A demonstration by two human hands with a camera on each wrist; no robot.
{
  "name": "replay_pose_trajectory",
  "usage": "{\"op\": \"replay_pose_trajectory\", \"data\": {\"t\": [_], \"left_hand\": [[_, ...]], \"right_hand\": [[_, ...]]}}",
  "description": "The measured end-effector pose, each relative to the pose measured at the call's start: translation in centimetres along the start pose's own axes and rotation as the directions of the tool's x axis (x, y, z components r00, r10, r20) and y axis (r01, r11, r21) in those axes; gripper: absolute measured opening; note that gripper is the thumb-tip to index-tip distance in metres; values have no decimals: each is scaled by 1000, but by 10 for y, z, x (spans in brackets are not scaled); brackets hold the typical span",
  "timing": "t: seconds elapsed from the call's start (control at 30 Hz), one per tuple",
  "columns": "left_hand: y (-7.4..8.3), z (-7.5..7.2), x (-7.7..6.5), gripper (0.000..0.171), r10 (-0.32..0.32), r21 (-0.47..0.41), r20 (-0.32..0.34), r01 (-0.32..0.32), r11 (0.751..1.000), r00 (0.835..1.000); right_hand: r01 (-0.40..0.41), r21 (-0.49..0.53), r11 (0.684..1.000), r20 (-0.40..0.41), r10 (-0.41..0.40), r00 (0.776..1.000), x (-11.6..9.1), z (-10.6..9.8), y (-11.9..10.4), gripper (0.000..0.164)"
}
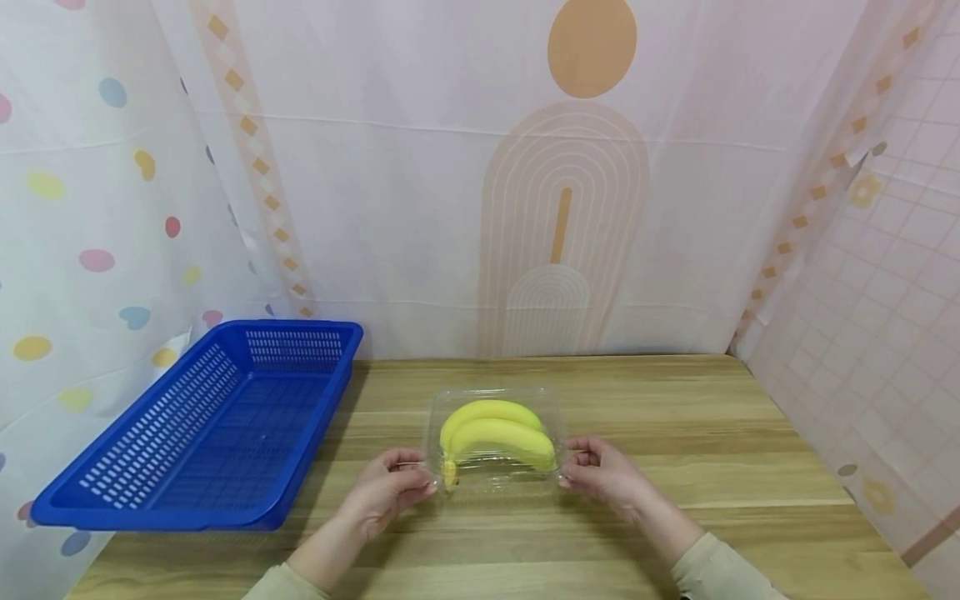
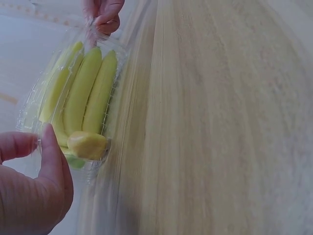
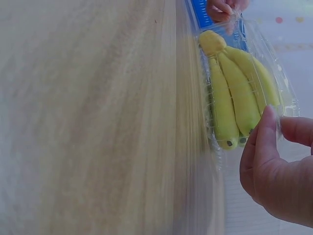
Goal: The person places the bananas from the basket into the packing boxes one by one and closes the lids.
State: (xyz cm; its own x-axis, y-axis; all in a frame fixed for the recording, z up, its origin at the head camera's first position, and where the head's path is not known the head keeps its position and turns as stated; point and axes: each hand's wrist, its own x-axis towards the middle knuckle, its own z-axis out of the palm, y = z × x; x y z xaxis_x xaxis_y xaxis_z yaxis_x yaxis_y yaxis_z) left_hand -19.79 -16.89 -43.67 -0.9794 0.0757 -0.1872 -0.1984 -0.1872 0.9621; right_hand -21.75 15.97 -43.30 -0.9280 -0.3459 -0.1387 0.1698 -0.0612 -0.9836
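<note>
A clear plastic clamshell box [image 1: 498, 497] with a bunch of yellow bananas [image 1: 502, 433] inside is in the middle of the head view, over the wooden table. My left hand [image 1: 390, 489] pinches its left edge between thumb and fingers. On the opposite side, the right hand [image 1: 606, 479] pinches the right edge the same way. In the left wrist view the bananas' stem end [image 2: 88, 145] lies nearest the left hand [image 2: 36, 181]. Seen from the right wrist, dark banana tips [image 3: 229, 144] point toward the right hand [image 3: 276, 169].
A large blue plastic basket [image 1: 307, 454] with slotted walls stands on the left of the wooden table [image 1: 675, 417]. Behind the table hangs a patterned curtain [image 1: 412, 208], with more printed cloth along the left and right sides.
</note>
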Motion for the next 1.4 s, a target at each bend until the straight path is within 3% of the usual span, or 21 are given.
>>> {"op": "replay_pose_trajectory", "data": {"t": [1.4], "left_hand": [[4,6,-2,42,-13,-11,-70,12,1000,997]], "right_hand": [[13,-44,999,-34,-14,999,0,4,0,53]]}}
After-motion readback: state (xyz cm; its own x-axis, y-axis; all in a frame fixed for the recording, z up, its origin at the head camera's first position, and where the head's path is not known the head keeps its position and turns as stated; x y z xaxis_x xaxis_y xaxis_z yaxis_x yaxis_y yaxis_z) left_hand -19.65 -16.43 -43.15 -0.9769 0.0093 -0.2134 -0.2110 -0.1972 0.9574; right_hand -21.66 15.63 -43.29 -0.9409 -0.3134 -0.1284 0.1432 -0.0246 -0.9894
